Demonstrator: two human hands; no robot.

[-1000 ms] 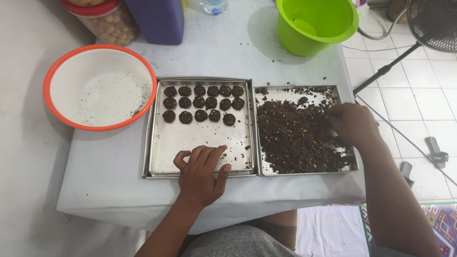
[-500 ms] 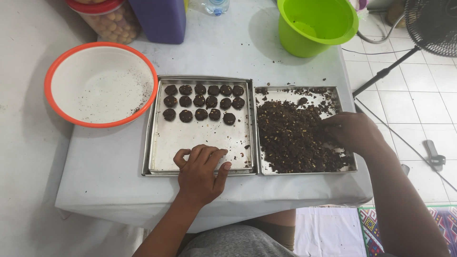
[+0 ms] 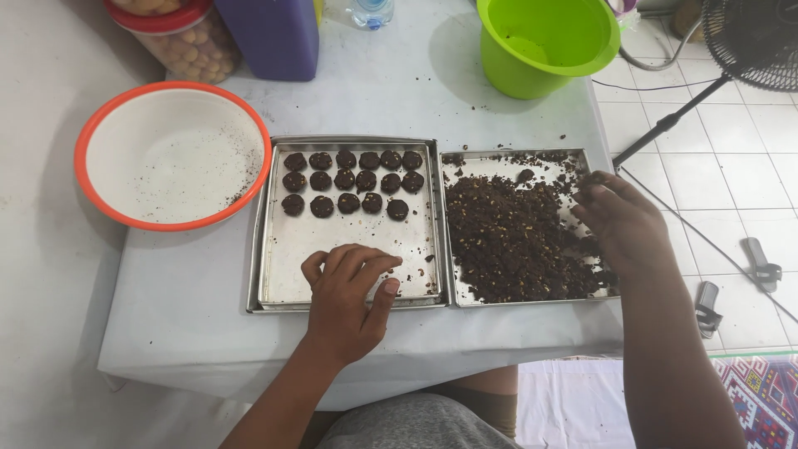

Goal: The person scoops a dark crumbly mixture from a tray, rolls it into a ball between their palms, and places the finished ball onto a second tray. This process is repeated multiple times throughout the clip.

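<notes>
Hands over two shiny square metal baking trays set side by side on a table covered in pale grey cloth. The left hand lies palm down at the near edge of the left tray, fingers curled loosely, gripping nothing. Above it on that tray, three neat rows of small dark round chocolate balls fill the far half; the near half is bare metal with a few crumbs.

Over to the right tray, touching the left one: it carries a heap of dark brown crumbly mixture flecked with lighter bits. The right hand sits on the right-hand part of that heap, fingers bent down into the crumbs; whether it has pinched up a portion cannot be told, since the fingertips are hidden against the dark mass.

Left of the trays, a white round plastic bowl with an orange rim, dusted with crumbs. At the far edge, a lime-green plastic bucket, a purple container and a red-lidded clear jar of pale snacks. On the tiled floor to the right, a black standing fan.
</notes>
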